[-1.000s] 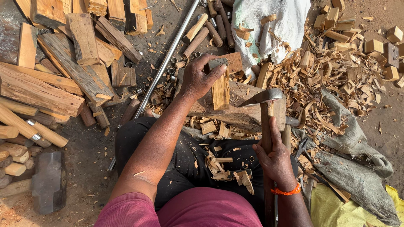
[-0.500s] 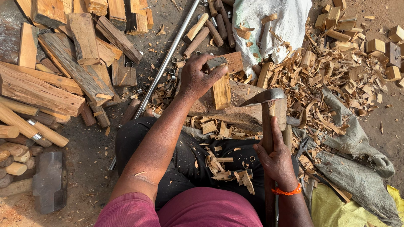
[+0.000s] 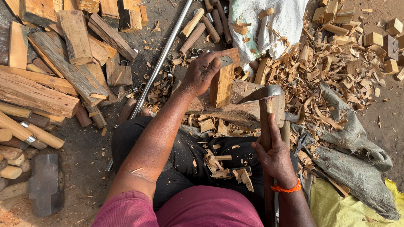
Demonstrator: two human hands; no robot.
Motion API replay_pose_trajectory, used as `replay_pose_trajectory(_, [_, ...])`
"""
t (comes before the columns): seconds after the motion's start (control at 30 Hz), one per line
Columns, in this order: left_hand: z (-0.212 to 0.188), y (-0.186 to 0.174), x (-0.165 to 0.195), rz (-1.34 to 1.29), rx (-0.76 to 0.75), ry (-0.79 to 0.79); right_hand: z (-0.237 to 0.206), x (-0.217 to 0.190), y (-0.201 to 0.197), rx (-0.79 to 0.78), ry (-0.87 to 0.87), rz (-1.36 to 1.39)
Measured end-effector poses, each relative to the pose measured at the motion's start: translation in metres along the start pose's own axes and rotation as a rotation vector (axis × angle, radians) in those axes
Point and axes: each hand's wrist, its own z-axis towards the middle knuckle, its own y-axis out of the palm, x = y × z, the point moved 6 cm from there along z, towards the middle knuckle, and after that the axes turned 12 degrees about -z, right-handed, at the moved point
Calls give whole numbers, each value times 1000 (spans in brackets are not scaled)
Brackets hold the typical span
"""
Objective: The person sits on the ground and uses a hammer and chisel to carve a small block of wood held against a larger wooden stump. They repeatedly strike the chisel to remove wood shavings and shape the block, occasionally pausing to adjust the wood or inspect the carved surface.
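At the far left lie rough planks (image 3: 50, 75) and round pegs (image 3: 25, 134), with a heavy hammer head (image 3: 46, 183) on the ground below them. A steel pipe (image 3: 162, 63) runs slantwise beside the person's left arm. The left hand (image 3: 202, 73) is closed around the top of a small wood block (image 3: 221, 86), which stands upright on a chopping log (image 3: 240, 111); the fingers curl over its upper end, and the lower part is free. To the right, the right hand (image 3: 275, 157) is wrapped firmly around the handle of an adze (image 3: 263, 94), low on the handle. The blade points at the right side of the block, just beside it, below the level of the holding fingers. It looks wise to keep the block steady and vertical, the fingers high and away from the cutting side, and the strokes short and shallow. Farther right lie shavings (image 3: 320, 71), a grey sack (image 3: 357, 168) and small cubes (image 3: 391, 29).
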Motion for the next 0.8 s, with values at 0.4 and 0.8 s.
replay_pose_trajectory(0.4, [-2, -6, 0, -179, -106, -33, 1, 1, 0, 15, -49, -23])
replay_pose_trajectory(0.8, [-9, -5, 6, -88, 45, 126, -2, -1, -1, -8, -44, 0])
